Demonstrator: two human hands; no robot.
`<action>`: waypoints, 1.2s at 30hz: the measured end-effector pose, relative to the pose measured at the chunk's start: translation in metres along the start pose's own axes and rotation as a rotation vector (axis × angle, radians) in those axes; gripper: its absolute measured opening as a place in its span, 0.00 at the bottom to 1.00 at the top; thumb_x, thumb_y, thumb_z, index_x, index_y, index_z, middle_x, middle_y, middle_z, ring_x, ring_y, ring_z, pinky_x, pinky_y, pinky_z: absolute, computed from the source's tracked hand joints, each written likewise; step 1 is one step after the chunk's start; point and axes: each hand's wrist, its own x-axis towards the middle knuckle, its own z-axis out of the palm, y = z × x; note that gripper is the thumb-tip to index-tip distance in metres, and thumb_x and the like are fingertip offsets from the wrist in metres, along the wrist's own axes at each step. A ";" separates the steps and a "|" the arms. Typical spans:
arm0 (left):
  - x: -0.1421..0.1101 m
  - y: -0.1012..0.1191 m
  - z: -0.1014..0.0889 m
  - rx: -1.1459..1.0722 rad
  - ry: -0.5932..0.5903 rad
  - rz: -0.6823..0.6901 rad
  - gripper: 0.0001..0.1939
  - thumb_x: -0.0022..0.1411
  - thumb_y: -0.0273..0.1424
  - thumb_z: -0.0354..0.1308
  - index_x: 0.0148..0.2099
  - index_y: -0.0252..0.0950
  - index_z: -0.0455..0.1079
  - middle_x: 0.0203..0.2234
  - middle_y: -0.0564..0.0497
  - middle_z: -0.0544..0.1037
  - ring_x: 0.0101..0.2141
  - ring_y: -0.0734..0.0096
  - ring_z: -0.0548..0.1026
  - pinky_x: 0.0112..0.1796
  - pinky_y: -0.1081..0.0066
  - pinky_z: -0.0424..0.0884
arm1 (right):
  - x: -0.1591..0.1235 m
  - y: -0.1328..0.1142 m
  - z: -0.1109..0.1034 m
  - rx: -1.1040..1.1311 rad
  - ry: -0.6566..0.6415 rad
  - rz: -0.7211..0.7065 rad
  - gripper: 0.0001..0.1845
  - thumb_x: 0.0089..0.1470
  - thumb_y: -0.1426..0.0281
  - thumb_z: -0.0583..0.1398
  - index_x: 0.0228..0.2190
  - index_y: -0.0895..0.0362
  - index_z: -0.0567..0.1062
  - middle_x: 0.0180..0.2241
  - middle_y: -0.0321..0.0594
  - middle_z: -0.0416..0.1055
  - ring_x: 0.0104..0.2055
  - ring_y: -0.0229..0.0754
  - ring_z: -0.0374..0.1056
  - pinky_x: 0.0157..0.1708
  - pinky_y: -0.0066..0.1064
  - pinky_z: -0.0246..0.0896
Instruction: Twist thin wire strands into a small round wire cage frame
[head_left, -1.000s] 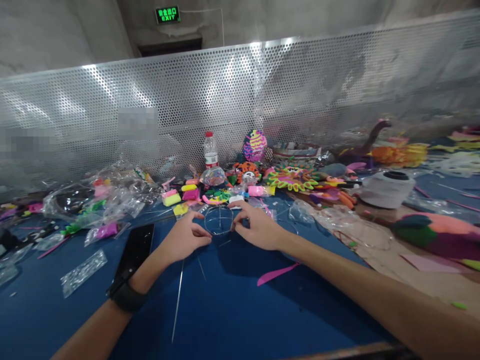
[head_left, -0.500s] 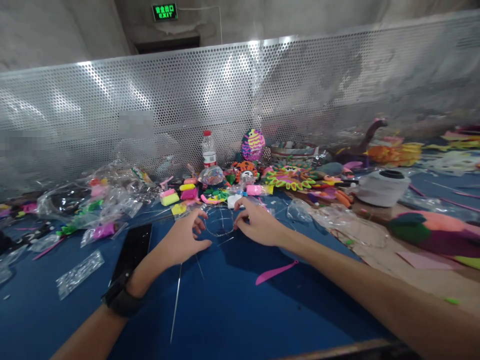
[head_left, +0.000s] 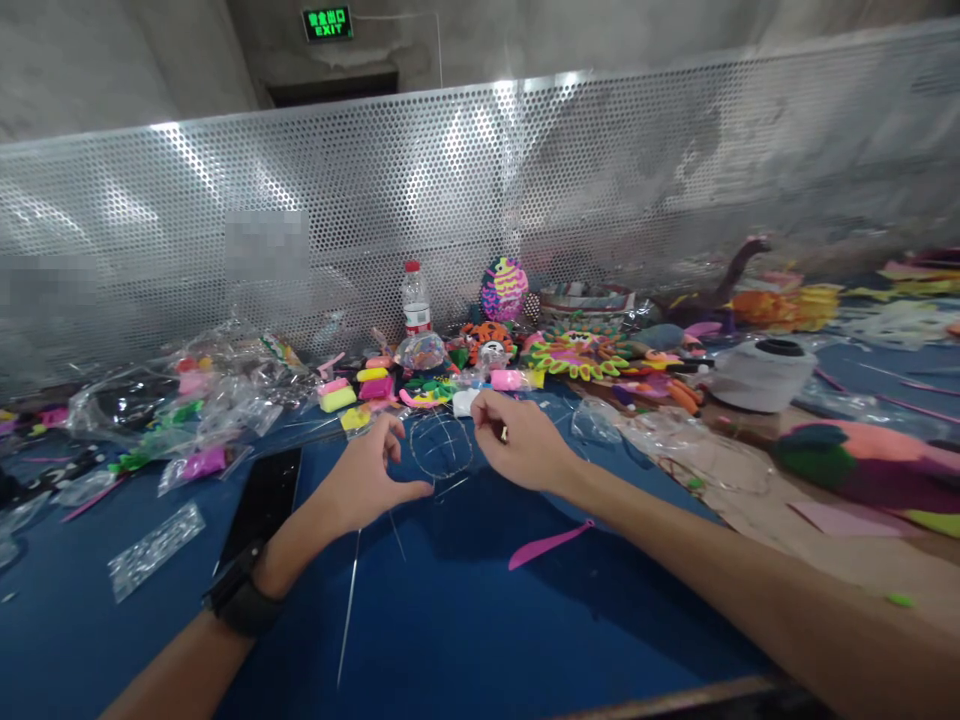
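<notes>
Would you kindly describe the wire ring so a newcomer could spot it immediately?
On the blue tabletop, look between the person's left hand and right hand. The wire ring is there, a thin round outline with lines crossing inside it. That circular shape sets it apart from the straight silver rod nearer the camera.

Round silvery wire hoop (head_left: 448, 442), between left hand (head_left: 373, 468) and right hand (head_left: 523, 440); pink knife-shaped plastic tool (head_left: 546, 547), nearside of right hand.

The left wrist (head_left: 277, 568) partly hides the phone (head_left: 264, 495); lower right, the right forearm (head_left: 720, 550) is cut off; I can't tell if the right hand (head_left: 521, 440) touches the wire ring (head_left: 448, 438).
</notes>
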 end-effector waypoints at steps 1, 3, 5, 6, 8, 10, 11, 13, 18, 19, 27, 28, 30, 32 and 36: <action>0.000 0.002 0.000 0.029 0.012 0.026 0.22 0.44 0.37 0.67 0.37 0.38 0.59 0.25 0.57 0.64 0.25 0.73 0.62 0.27 0.72 0.60 | -0.001 -0.001 -0.002 0.031 0.014 -0.056 0.05 0.42 0.75 0.51 0.25 0.54 0.63 0.18 0.32 0.66 0.19 0.35 0.58 0.23 0.28 0.48; 0.000 0.005 -0.001 0.091 0.031 0.096 0.17 0.48 0.35 0.64 0.34 0.38 0.58 0.25 0.56 0.64 0.25 0.73 0.61 0.28 0.72 0.59 | -0.003 -0.003 -0.004 0.079 0.013 -0.139 0.05 0.41 0.74 0.50 0.23 0.54 0.65 0.16 0.32 0.63 0.18 0.34 0.57 0.22 0.27 0.49; 0.000 0.006 -0.001 0.142 0.049 0.179 0.11 0.52 0.32 0.59 0.29 0.38 0.58 0.25 0.55 0.65 0.26 0.73 0.62 0.29 0.72 0.59 | -0.005 -0.005 -0.006 0.111 -0.015 -0.183 0.07 0.41 0.74 0.51 0.22 0.55 0.68 0.15 0.32 0.63 0.17 0.34 0.57 0.21 0.27 0.50; 0.000 0.007 -0.001 0.158 0.052 0.220 0.09 0.54 0.30 0.57 0.28 0.38 0.58 0.24 0.55 0.66 0.26 0.72 0.63 0.29 0.71 0.59 | -0.006 -0.006 -0.007 0.124 -0.039 -0.201 0.09 0.41 0.74 0.51 0.23 0.55 0.70 0.15 0.32 0.64 0.17 0.33 0.57 0.21 0.27 0.50; 0.000 0.007 -0.002 0.174 0.035 0.291 0.06 0.56 0.29 0.55 0.28 0.37 0.61 0.24 0.54 0.68 0.27 0.72 0.65 0.31 0.71 0.61 | -0.006 -0.008 -0.006 0.135 -0.097 -0.225 0.11 0.42 0.74 0.51 0.25 0.56 0.73 0.15 0.32 0.65 0.16 0.33 0.57 0.21 0.27 0.51; -0.001 0.007 -0.002 0.185 -0.003 0.333 0.04 0.56 0.28 0.56 0.29 0.37 0.64 0.25 0.54 0.69 0.28 0.72 0.67 0.31 0.71 0.62 | -0.007 -0.009 -0.006 0.127 -0.140 -0.227 0.12 0.44 0.73 0.52 0.27 0.56 0.75 0.15 0.32 0.66 0.16 0.33 0.58 0.22 0.27 0.53; -0.001 0.006 -0.002 0.191 -0.024 0.340 0.03 0.55 0.29 0.57 0.31 0.37 0.65 0.26 0.54 0.70 0.28 0.72 0.67 0.31 0.72 0.62 | -0.007 -0.009 -0.005 0.117 -0.149 -0.220 0.12 0.45 0.72 0.52 0.28 0.56 0.76 0.15 0.32 0.67 0.17 0.33 0.58 0.23 0.27 0.53; -0.001 0.005 -0.002 0.208 -0.062 0.336 0.04 0.55 0.29 0.59 0.35 0.37 0.68 0.27 0.53 0.71 0.29 0.72 0.68 0.31 0.72 0.63 | -0.006 -0.009 -0.004 0.097 -0.153 -0.203 0.13 0.47 0.71 0.53 0.30 0.56 0.77 0.16 0.32 0.68 0.17 0.33 0.59 0.23 0.27 0.53; 0.001 -0.002 0.000 0.249 -0.115 0.328 0.07 0.58 0.29 0.58 0.41 0.38 0.72 0.29 0.53 0.73 0.30 0.71 0.70 0.33 0.72 0.64 | -0.005 -0.007 -0.001 0.101 -0.194 -0.191 0.14 0.51 0.68 0.55 0.36 0.57 0.78 0.17 0.33 0.71 0.18 0.33 0.62 0.23 0.26 0.54; 0.002 -0.002 0.001 0.254 -0.114 0.321 0.07 0.58 0.29 0.58 0.40 0.38 0.72 0.29 0.53 0.73 0.29 0.72 0.70 0.33 0.71 0.64 | -0.005 -0.007 0.000 0.108 -0.208 -0.190 0.15 0.51 0.67 0.55 0.37 0.57 0.78 0.18 0.34 0.71 0.18 0.33 0.62 0.23 0.26 0.54; 0.003 -0.001 0.002 0.180 -0.095 0.142 0.05 0.56 0.27 0.58 0.35 0.37 0.66 0.27 0.54 0.73 0.29 0.71 0.71 0.32 0.71 0.66 | -0.006 -0.009 0.003 0.028 -0.260 -0.137 0.17 0.54 0.63 0.56 0.44 0.53 0.76 0.20 0.32 0.73 0.19 0.34 0.63 0.23 0.27 0.53; 0.003 -0.002 0.002 0.174 -0.077 0.129 0.05 0.56 0.27 0.58 0.35 0.37 0.65 0.28 0.54 0.74 0.30 0.71 0.71 0.32 0.71 0.66 | -0.006 -0.009 0.003 0.022 -0.259 -0.132 0.17 0.54 0.63 0.56 0.44 0.53 0.76 0.20 0.32 0.74 0.19 0.34 0.63 0.23 0.27 0.53; 0.004 -0.006 0.002 0.160 -0.044 0.107 0.06 0.55 0.27 0.59 0.36 0.37 0.64 0.28 0.53 0.74 0.30 0.70 0.72 0.33 0.70 0.67 | -0.005 -0.007 0.004 0.010 -0.254 -0.116 0.17 0.54 0.63 0.56 0.44 0.53 0.76 0.21 0.33 0.74 0.19 0.34 0.63 0.23 0.28 0.53; 0.005 -0.010 0.003 0.127 -0.057 0.099 0.09 0.55 0.27 0.59 0.40 0.37 0.64 0.30 0.52 0.75 0.31 0.70 0.73 0.34 0.68 0.69 | -0.005 -0.006 0.005 -0.006 -0.236 -0.096 0.18 0.55 0.62 0.56 0.44 0.53 0.76 0.21 0.33 0.75 0.20 0.35 0.64 0.23 0.28 0.54; 0.006 -0.012 0.007 0.087 -0.111 0.126 0.15 0.57 0.27 0.57 0.47 0.39 0.64 0.32 0.52 0.77 0.33 0.68 0.75 0.38 0.66 0.70 | -0.004 -0.006 0.008 -0.062 -0.211 -0.056 0.17 0.55 0.62 0.55 0.43 0.52 0.77 0.20 0.34 0.74 0.21 0.37 0.66 0.23 0.29 0.53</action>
